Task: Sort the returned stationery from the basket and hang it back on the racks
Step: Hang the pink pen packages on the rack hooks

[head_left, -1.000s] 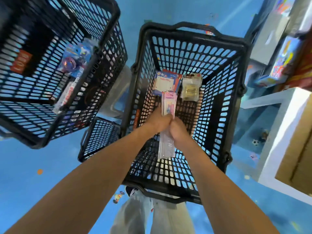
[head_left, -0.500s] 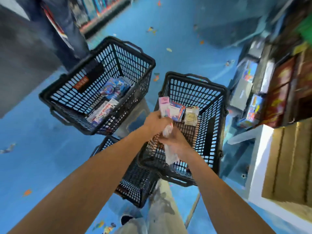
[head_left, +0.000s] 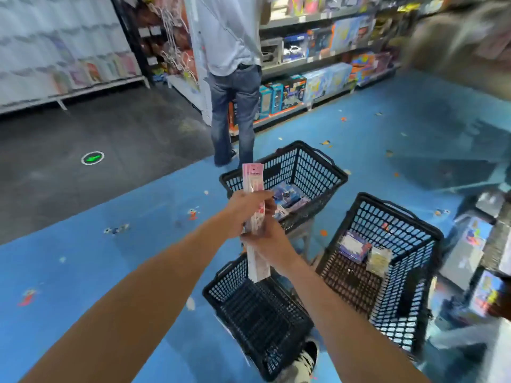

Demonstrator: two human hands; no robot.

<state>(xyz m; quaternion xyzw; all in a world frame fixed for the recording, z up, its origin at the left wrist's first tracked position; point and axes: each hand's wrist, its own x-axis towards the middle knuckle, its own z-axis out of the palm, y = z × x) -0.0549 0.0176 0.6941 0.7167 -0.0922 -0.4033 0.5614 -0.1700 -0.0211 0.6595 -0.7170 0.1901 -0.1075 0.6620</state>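
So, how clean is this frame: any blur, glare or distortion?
Head view: left hand, right hand and packs fairly sharp; top-right corner and right edge smeared by motion blur; wide-angle lens bends the shelves; lighting even, no strong glare.

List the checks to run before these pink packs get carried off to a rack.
1. Grip on the pink packs: ok; the left hand grips the upper part, the right hand the lower.
2. Packs clear of the near basket: ok, held above it.
3. Way ahead: not ok; a person in jeans stands just beyond the far basket.
4. Matching rack picked out: cannot tell.
5. Hang holes lined up: cannot tell, too blurred.
6. Sorting finished: not ok; the right basket holds more packets.
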